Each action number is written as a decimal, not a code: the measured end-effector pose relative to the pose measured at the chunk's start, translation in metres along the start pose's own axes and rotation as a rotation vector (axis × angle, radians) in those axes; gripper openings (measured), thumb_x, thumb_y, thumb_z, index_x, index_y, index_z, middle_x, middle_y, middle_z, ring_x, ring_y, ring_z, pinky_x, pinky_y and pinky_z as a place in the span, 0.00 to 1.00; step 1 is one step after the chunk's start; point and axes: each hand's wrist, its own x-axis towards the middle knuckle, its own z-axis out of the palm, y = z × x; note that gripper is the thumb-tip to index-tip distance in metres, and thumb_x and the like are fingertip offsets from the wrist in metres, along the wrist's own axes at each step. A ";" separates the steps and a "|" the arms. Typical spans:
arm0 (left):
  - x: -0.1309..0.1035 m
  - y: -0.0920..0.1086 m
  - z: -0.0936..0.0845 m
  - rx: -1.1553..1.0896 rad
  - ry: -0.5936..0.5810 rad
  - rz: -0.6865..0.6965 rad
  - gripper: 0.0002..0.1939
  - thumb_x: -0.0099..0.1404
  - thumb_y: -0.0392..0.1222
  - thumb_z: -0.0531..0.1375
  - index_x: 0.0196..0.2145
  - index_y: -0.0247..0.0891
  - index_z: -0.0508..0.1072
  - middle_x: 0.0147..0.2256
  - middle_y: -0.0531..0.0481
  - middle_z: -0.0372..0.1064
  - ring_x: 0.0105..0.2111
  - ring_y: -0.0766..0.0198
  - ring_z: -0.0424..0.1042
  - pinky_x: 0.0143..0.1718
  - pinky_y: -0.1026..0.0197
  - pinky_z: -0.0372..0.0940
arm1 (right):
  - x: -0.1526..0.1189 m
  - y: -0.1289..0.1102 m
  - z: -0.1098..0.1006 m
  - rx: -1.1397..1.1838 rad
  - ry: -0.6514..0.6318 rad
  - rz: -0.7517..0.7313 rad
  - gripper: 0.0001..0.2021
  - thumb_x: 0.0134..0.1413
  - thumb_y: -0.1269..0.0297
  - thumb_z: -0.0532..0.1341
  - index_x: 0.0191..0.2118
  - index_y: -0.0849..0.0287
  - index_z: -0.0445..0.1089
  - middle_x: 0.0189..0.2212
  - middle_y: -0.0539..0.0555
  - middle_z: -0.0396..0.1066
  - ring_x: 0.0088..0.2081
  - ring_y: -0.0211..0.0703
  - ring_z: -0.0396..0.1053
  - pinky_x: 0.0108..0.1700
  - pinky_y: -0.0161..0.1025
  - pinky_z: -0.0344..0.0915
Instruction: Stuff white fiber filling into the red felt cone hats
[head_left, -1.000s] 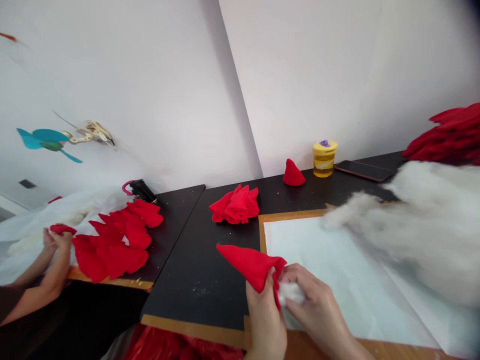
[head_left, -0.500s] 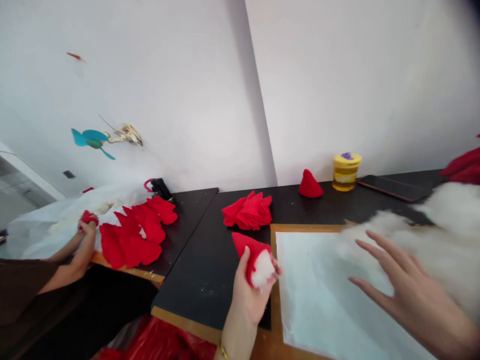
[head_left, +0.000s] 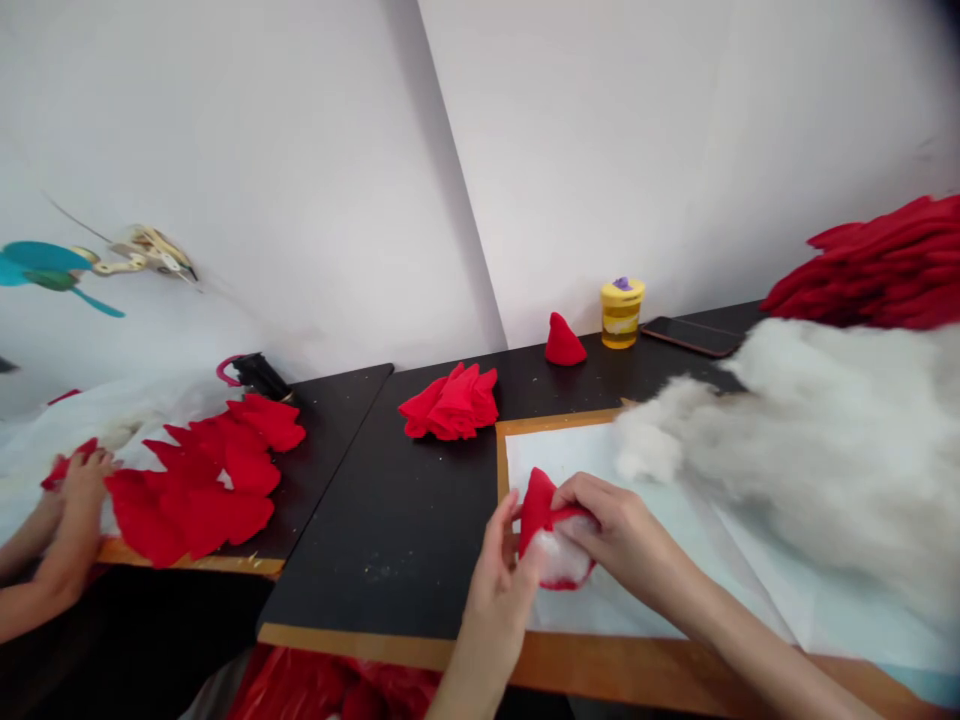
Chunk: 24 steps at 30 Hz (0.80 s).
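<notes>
A red felt cone (head_left: 538,502) with white stuffing (head_left: 559,556) showing at its open end is between my hands, over a white sheet (head_left: 637,600). My left hand (head_left: 501,575) wraps its left side and underside, thumb near the stuffing. My right hand (head_left: 604,515) pinches the rim on the right, fingers closed on the cloth and touching the stuffing. To the right lies a big heap of white fiberfill (head_left: 840,460), a small tuft at its left end.
A stack of red felt pieces (head_left: 454,403), a standing red cone (head_left: 564,342), a yellow-lidded jar (head_left: 621,315) and a phone (head_left: 694,335) sit along the back. Dark red pieces (head_left: 877,262) are piled at right. A co-worker's hands (head_left: 84,480) hold red cloth beside more red pieces (head_left: 202,480).
My right hand has come left from beside the fiberfill and now grips the cone's rim. My left hand has brought the cone over the white sheet. The view has turned right.
</notes>
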 end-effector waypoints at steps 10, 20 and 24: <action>0.024 -0.016 -0.015 0.375 0.313 0.126 0.08 0.51 0.31 0.53 0.30 0.41 0.65 0.26 0.58 0.61 0.27 0.66 0.61 0.29 0.67 0.58 | -0.009 -0.009 -0.018 0.264 0.124 0.209 0.11 0.60 0.54 0.59 0.43 0.53 0.70 0.29 0.49 0.71 0.31 0.43 0.70 0.36 0.39 0.68; 0.010 -0.018 -0.002 0.354 0.374 0.243 0.06 0.49 0.34 0.55 0.27 0.42 0.63 0.26 0.57 0.59 0.27 0.65 0.61 0.30 0.66 0.60 | -0.029 -0.001 0.026 -0.305 0.232 0.128 0.10 0.54 0.66 0.56 0.43 0.54 0.63 0.28 0.48 0.71 0.23 0.40 0.68 0.27 0.37 0.63; 0.009 -0.022 0.005 0.300 0.380 0.254 0.07 0.50 0.34 0.56 0.25 0.43 0.59 0.25 0.58 0.56 0.25 0.66 0.59 0.27 0.67 0.59 | -0.031 0.011 0.031 -0.437 0.280 0.031 0.13 0.53 0.74 0.52 0.44 0.56 0.62 0.30 0.52 0.74 0.27 0.44 0.73 0.28 0.38 0.65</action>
